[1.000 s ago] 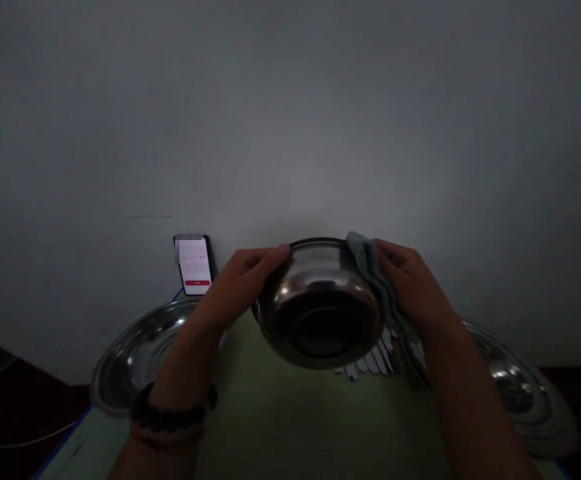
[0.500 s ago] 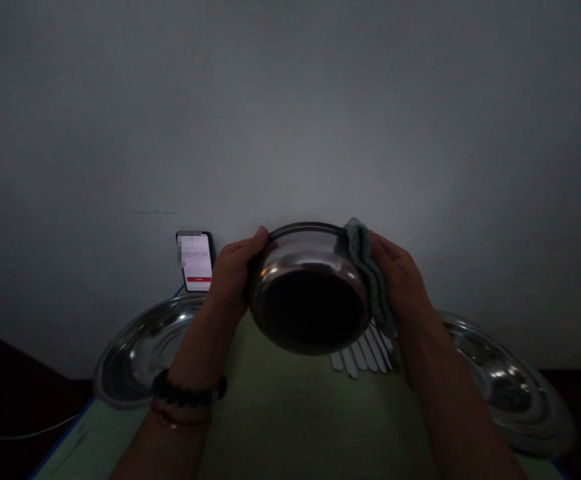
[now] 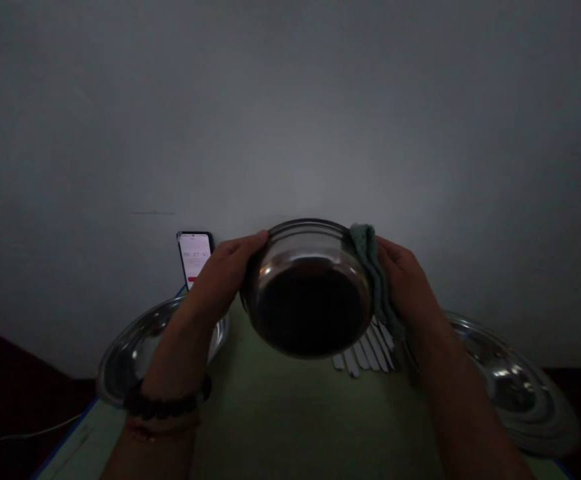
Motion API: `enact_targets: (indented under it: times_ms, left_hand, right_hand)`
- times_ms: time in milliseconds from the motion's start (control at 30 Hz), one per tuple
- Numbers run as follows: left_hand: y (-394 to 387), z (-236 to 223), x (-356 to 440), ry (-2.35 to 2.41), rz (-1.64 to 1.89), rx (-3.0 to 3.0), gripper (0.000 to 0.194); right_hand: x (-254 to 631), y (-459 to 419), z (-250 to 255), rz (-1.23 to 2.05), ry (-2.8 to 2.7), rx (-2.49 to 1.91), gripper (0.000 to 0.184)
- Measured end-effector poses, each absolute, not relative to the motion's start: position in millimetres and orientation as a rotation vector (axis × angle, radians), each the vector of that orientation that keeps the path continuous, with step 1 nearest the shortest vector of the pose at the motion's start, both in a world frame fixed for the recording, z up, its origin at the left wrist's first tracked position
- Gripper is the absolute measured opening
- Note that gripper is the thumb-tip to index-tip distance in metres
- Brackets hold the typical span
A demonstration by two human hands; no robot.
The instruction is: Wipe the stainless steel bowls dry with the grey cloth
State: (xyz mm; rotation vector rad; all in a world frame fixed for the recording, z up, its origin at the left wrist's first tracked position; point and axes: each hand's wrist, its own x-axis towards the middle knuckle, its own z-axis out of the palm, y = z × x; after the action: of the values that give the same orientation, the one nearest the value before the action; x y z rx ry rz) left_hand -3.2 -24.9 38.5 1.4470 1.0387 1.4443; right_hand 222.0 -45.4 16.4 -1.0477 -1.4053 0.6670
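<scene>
A shiny steel bowl (image 3: 310, 250) is held up above the table, tilted so its dark underside faces me. My left hand (image 3: 228, 270) grips its left side, thumb on the rim. At the right side, my right hand (image 3: 403, 277) presses a folded grey-green cloth (image 3: 373, 267) against the bowl; most of its fingers are hidden behind cloth and bowl. Below the bowl, several flat metal utensil handles (image 3: 365, 353) lie side by side on the table, their far ends hidden.
Wide steel basins stand on both sides, a left basin (image 3: 120, 360) and a right basin (image 3: 535, 400), partly behind my forearms. A lit phone (image 3: 195, 257) leans on the grey wall (image 3: 290, 120) behind the pale green table (image 3: 310, 427). A white cable (image 3: 30, 435) runs at lower left.
My left hand and forearm have shifted slightly left and down along the bowl. The cloth and my right hand have moved a little to the right. The bowl stays nearly in place.
</scene>
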Motion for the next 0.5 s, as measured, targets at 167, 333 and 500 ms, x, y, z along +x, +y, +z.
enact_targets:
  times_ms: [167,333,500]
  left_hand:
    - [-35.2,43.9,-15.4,1.028,1.219,1.739,0.037]
    - [-41.1,43.8,-10.5,0.903,0.861,1.882,0.033]
    - [-37.6,38.8,-5.2,0.875,0.831,1.914,0.037]
  right_hand:
    - [223.6,-57.4,25.7,0.547,-1.635,-1.083,0.035]
    - [215.0,-61.5,23.4,0.591,-1.841,-1.097,0.031]
    - [204.4,-56.6,16.2,0.585,-1.908,-1.134,0.04]
